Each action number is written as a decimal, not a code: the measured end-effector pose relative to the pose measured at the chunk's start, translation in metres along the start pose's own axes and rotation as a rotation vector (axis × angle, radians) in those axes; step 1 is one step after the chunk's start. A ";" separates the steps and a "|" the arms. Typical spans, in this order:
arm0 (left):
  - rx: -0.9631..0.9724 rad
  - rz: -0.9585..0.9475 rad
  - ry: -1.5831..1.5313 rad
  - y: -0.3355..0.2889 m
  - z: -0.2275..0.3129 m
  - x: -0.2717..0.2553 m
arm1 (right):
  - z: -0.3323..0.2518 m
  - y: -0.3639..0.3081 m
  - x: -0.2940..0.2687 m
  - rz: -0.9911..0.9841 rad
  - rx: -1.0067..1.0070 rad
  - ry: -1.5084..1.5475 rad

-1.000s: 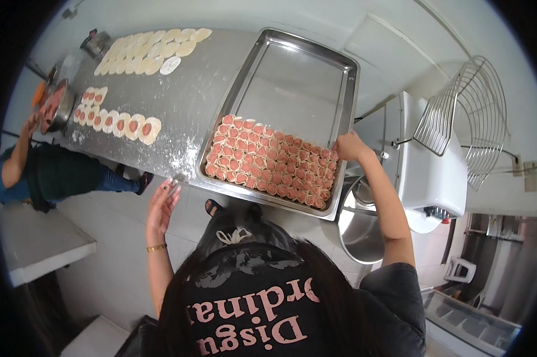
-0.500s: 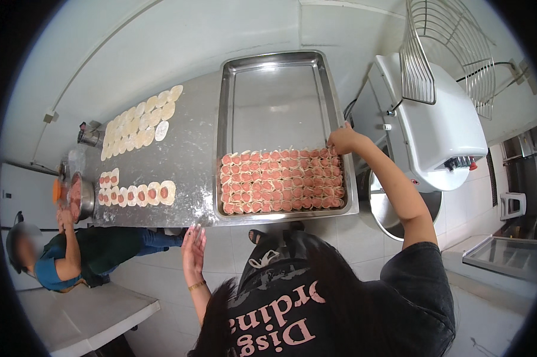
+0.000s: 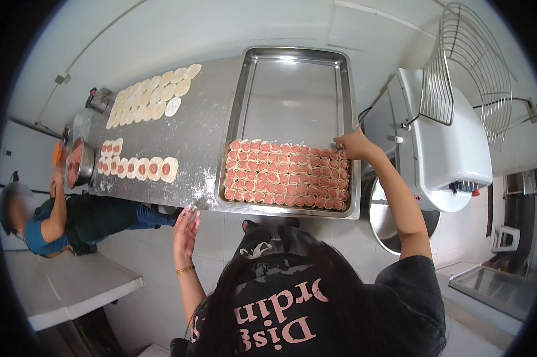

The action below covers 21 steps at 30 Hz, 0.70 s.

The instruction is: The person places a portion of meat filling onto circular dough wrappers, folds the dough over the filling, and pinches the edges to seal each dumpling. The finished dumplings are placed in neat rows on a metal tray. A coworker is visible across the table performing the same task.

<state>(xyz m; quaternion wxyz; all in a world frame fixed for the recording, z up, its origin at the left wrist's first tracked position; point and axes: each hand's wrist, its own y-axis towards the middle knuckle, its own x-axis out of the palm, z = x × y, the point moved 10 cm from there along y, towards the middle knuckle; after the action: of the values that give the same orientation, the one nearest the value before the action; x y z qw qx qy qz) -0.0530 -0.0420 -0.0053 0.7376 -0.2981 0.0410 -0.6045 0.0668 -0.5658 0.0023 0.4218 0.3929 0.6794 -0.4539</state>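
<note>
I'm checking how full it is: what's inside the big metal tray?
Rows of pink-filled dumplings fill the near part of the metal tray; its shiny bottom shows beyond them. The bottom beneath them is covered, and the right hand hides part of the right rim.

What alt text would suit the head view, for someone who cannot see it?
A person's right hand is at the right side of a large metal tray, its near half packed with rows of pink-filled dumplings. The left hand is near a floury table. Farther left lie round wrappers, some topped with filling, and a co-worker stands at a bowl.
</note>
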 end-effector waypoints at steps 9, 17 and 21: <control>0.003 0.010 -0.014 -0.004 -0.002 -0.013 | -0.010 -0.006 0.017 -0.372 -0.024 0.076; 0.073 0.057 0.142 -0.002 0.014 -0.031 | 0.000 0.003 -0.029 0.027 -0.023 0.460; 0.169 0.178 0.432 0.026 0.031 -0.066 | -0.030 0.014 -0.053 0.204 -0.066 0.534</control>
<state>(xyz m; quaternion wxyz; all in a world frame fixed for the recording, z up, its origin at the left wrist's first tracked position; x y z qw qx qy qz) -0.0349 0.0333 -0.0127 0.7842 -0.0943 0.1730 -0.5884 0.0909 -0.5411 0.0548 0.2839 0.5510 0.7378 -0.2671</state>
